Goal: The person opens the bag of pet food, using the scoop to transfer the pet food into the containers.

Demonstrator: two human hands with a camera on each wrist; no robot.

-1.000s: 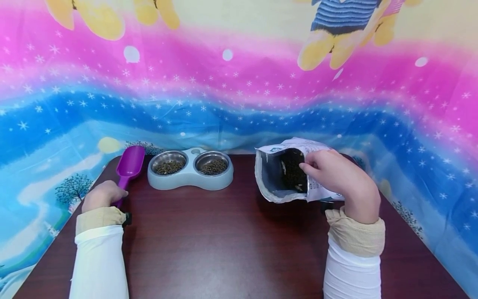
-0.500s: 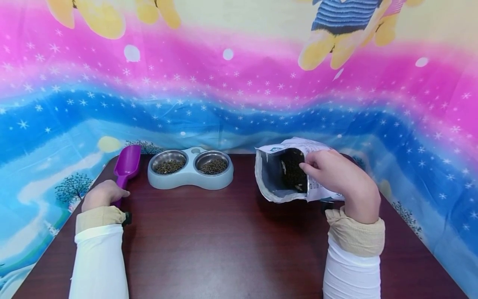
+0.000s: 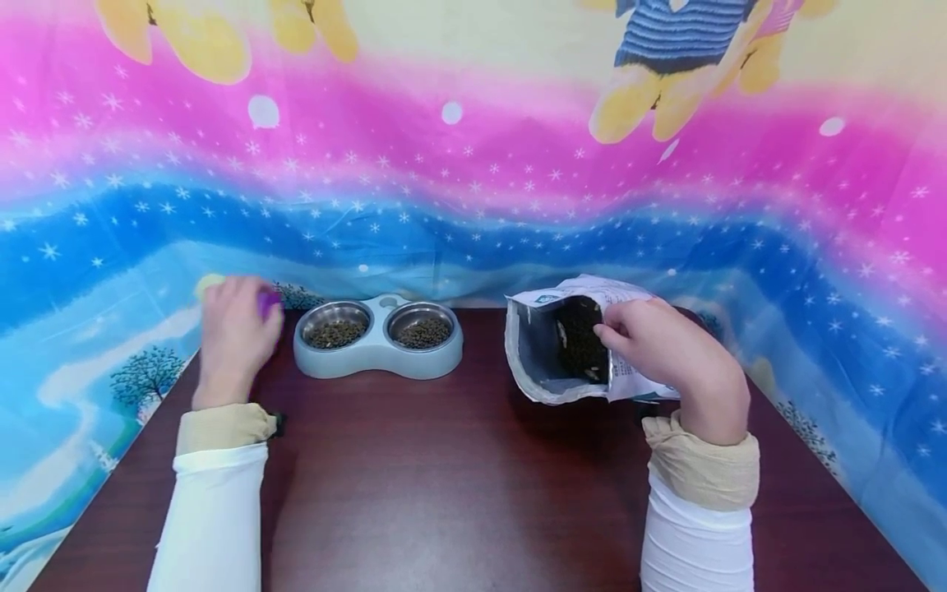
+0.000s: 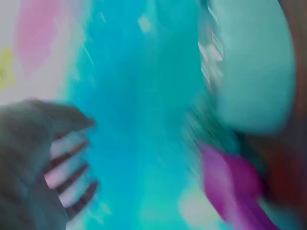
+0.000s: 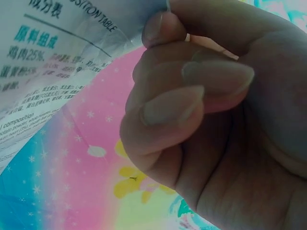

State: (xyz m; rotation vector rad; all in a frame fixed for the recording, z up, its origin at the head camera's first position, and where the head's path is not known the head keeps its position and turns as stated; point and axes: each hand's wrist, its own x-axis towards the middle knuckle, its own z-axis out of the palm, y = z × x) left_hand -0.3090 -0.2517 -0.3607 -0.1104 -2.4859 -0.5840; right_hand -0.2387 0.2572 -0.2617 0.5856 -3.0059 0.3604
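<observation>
My left hand (image 3: pixel 235 341) is raised over the table's far left, blurred. Its fingers hang apart and hold nothing in the left wrist view. Beneath and beyond it lies the purple scoop (image 4: pixel 230 179), mostly hidden by the hand in the head view and clear of the fingers. My right hand (image 3: pixel 676 345) pinches the upper edge of an opened foil pet food bag (image 3: pixel 534 349) between thumb and forefinger. The bag leans with its mouth facing left, and dark kibble (image 3: pixel 580 341) shows inside. Printed text covers the bag's outside in the right wrist view.
A pale blue-grey double feeder (image 3: pixel 379 358) stands at the back, left of the bag, with brown kibble in both steel bowls. The dark red-brown table (image 3: pixel 444 485) ends at a colourful printed cloth (image 3: pixel 459 189) behind and at both sides.
My left hand has let go of the scoop's handle and risen up and away from me, over the scoop. The right hand and bag stay where they were.
</observation>
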